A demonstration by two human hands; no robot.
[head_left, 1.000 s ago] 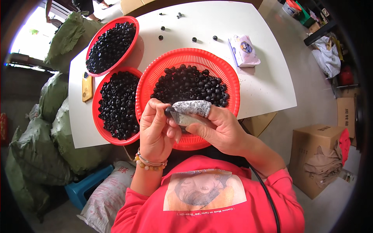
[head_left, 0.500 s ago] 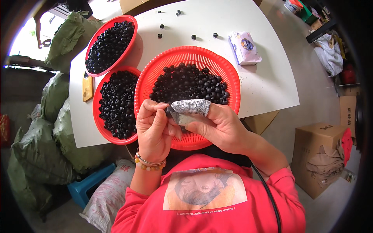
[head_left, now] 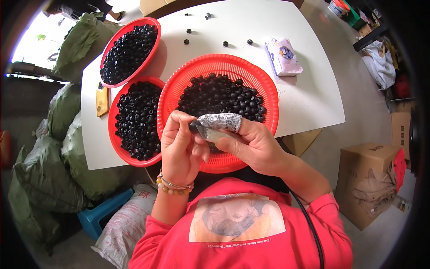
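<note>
Above the near part of a red slotted basket (head_left: 268, 89), my two hands meet. My left hand (head_left: 180, 142) pinches a small round black piece (head_left: 193, 126) between thumb and fingertips. In my right hand (head_left: 257, 145) is a short, broad knife blade (head_left: 212, 134), its tip against the black piece; the handle is hidden in the grip. A grey knitted finger cover (head_left: 220, 120) wraps fingers of that hand along the blade. Below them, the basket holds a heap of similar black pieces (head_left: 221, 96).
Two smaller red basins (head_left: 157, 45), (head_left: 117, 150) full of black pieces with holes stand at the left. Several loose pieces (head_left: 225, 44) and a tissue pack (head_left: 285, 57) lie on the white table (head_left: 313, 89). Green sacks (head_left: 49, 170) and a blue stool (head_left: 96, 219) are left; cardboard box (head_left: 358, 179) right.
Both hands hold nearly the same pose, with the blade still at the black piece. The view has shifted slightly.
</note>
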